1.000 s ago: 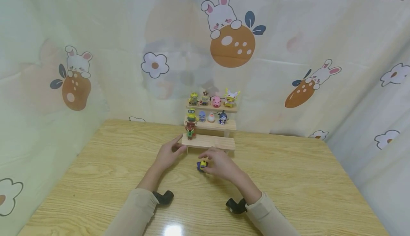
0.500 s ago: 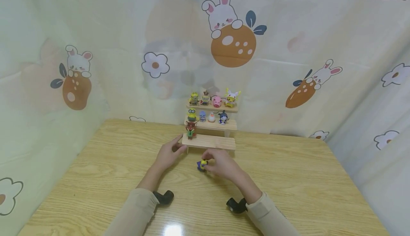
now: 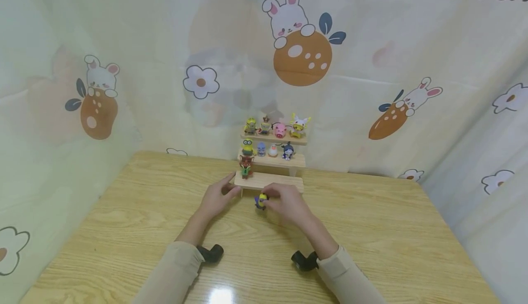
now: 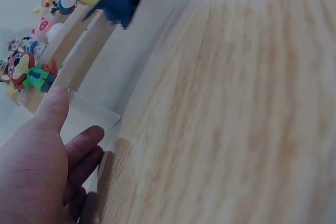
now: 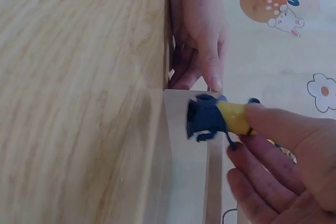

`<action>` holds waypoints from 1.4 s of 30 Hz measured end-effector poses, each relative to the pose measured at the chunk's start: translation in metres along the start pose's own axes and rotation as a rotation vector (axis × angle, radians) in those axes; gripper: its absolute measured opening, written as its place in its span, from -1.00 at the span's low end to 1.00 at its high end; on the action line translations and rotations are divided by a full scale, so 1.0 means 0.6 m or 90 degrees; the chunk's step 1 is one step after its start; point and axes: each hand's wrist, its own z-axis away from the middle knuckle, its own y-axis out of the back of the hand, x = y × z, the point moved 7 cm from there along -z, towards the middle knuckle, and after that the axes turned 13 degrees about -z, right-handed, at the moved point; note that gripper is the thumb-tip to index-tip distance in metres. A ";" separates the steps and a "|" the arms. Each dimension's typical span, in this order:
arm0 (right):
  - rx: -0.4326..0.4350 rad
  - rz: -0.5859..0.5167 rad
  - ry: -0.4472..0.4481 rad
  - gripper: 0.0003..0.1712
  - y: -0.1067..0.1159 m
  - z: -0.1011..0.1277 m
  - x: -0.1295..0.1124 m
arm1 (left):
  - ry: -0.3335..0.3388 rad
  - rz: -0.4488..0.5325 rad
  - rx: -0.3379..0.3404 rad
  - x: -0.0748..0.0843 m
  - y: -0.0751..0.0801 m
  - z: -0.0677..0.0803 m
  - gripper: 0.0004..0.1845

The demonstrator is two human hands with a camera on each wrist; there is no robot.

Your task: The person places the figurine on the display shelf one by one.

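- Two hands work at the near edge of a small three-step wooden display stand (image 3: 269, 182) that sits at the far middle of the wooden table (image 3: 123, 230); we see our right hand (image 3: 288, 205) pinching a yellow minion figurine in blue overalls (image 3: 261, 200) between thumb and fingertips, lifted off the table and held just in front of the lowest step.
- In the right wrist view the minion figurine (image 5: 218, 119) lies sideways in the grip, its blue legs pointing away from the palm, which we judge leaves the feet free to meet the step.
- Our left hand (image 3: 216, 199) is relaxed and grips nothing: its thumb rests on the near left corner of the lowest step and the fingers lie against the stand's side below, apparently steadying it.
- On that lowest step a red fox figurine in a green shirt (image 3: 246, 166) stands at the left end, just beside the left thumb; the rest of the board to its right is bare wood.
- The middle step carries a larger minion (image 3: 247, 147) and three small figures, the top step four more, among them a pink pig (image 3: 279, 130).
- Nothing stands between the held figurine and the step; the fox is the nearest neighbour, on the left.
- A curtain printed with rabbits and carrots (image 3: 301, 42) hangs behind and to both sides.
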 end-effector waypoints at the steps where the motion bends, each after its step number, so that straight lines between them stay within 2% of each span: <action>1: 0.015 -0.001 -0.001 -0.71 0.003 -0.002 0.000 | -0.001 0.000 0.000 -0.001 0.000 0.000 -0.33; 7: 0.105 -0.033 0.007 -0.69 0.022 -0.017 -0.004 | -0.001 0.001 0.001 -0.004 -0.001 -0.001 -0.33; 17: 0.166 -0.024 0.020 -0.68 0.045 -0.042 -0.006 | 0.003 0.022 -0.012 -0.003 -0.011 -0.002 -0.30; 26: 0.190 0.008 0.037 -0.70 0.045 -0.059 -0.004 | 0.002 0.020 -0.017 0.001 -0.010 -0.005 -0.31; 42: 0.189 -0.022 0.059 -0.73 0.026 -0.075 0.001 | 0.007 0.015 -0.006 -0.005 -0.001 -0.004 -0.34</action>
